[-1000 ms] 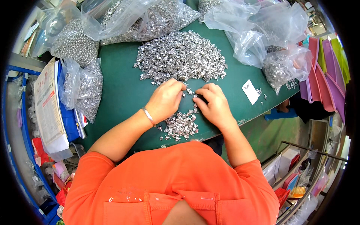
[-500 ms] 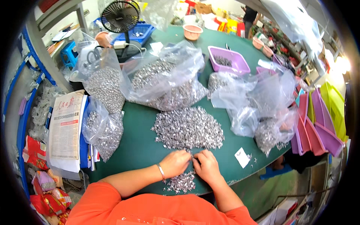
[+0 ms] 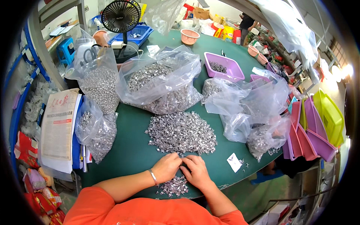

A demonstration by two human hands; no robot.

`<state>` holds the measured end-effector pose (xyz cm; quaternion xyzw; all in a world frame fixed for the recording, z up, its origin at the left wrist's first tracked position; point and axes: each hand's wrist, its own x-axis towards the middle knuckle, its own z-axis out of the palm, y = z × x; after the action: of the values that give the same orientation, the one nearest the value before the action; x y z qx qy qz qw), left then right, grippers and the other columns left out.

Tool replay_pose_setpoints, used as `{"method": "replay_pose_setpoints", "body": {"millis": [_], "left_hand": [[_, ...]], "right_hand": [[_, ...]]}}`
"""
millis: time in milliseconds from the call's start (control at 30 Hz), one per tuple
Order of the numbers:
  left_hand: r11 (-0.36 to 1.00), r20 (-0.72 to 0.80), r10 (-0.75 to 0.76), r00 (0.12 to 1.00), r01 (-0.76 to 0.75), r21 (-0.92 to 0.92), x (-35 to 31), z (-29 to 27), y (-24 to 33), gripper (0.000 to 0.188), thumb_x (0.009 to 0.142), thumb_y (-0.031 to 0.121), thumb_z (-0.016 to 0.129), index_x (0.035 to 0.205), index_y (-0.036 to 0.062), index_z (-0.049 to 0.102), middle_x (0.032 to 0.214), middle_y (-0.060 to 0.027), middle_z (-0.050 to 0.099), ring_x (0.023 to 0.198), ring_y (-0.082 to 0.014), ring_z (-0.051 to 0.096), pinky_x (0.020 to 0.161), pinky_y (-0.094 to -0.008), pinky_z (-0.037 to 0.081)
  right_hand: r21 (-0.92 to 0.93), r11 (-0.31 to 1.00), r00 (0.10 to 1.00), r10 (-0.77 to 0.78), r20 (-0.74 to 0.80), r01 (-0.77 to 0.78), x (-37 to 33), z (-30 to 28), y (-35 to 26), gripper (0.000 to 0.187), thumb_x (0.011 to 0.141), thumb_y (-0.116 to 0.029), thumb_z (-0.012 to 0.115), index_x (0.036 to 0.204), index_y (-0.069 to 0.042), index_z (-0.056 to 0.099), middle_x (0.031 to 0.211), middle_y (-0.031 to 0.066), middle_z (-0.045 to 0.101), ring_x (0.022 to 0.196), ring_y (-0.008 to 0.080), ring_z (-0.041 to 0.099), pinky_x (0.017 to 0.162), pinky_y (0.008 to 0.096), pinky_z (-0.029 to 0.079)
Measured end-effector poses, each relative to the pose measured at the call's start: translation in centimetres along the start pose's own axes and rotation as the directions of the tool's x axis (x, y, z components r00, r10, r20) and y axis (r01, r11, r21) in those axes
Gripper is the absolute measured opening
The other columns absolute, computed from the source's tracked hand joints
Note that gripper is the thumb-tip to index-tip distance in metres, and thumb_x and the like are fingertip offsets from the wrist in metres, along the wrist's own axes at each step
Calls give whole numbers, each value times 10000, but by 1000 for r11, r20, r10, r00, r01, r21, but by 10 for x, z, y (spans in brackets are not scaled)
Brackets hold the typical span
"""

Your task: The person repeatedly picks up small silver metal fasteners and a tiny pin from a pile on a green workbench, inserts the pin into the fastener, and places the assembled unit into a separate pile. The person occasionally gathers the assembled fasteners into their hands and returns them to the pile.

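A broad heap of small shiny silver metal pieces (image 3: 181,132) lies on the green tabletop (image 3: 131,138) just beyond my hands. My left hand (image 3: 167,167), a silver bangle (image 3: 152,176) on its wrist, has its fingers curled at the heap's near edge. Against it, fingertips nearly touching, my right hand (image 3: 195,171) is bent in a pinch. Whatever the fingertips hold is too small and hidden to make out. Closer to my body, between my forearms, sits a smaller pile of similar metal pieces (image 3: 174,186).
Clear plastic bags (image 3: 161,88) full of metal parts stand behind the heap, with more bags (image 3: 98,131) at left. A purple basket (image 3: 224,66) holds dark parts. A black fan (image 3: 120,17), stacked newspapers (image 3: 58,127) and colored trays (image 3: 326,116) surround the table; a white card (image 3: 234,162) lies right.
The whole view has shifted slightly, so the table's contents sit a little further left. My hands stay together at the heap's near edge, with the right fingers slightly more extended.
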<state>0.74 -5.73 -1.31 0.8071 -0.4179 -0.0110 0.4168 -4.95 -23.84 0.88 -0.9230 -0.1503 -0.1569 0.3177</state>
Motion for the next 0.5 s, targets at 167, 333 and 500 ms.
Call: {"method": "replay_pose_setpoints", "body": {"millis": [167,333,500], "left_hand": [[1000,-21,-24,999,24,-5,-1,-1,3,176,795,-8,699,949,32,624,951,-136,579,912,-359,591,801,-446,493],[999,-31,-36,999,35,-13,-1,-2,0,197,790,-7,709,961,30,617,958,-144,573,920,-361,596,803,-446,498],[999,-7,-40,999,39,-29,-1,-4,1,215,778,-14,710,970,25,621,960,-148,576,921,-365,598,808,-442,502]], "right_hand": [[-10,1000,1000,12,17,-11,-5,4,13,274,828,-77,734,1098,-79,687,1059,94,634,960,318,603,826,419,487],[-19,999,999,-29,19,30,7,2,4,243,824,-72,733,1064,-70,689,1051,88,637,935,318,603,801,419,491],[-4,999,999,52,0,-52,3,-1,9,165,813,-82,741,974,-71,706,1023,83,638,937,312,607,803,432,489]]}}
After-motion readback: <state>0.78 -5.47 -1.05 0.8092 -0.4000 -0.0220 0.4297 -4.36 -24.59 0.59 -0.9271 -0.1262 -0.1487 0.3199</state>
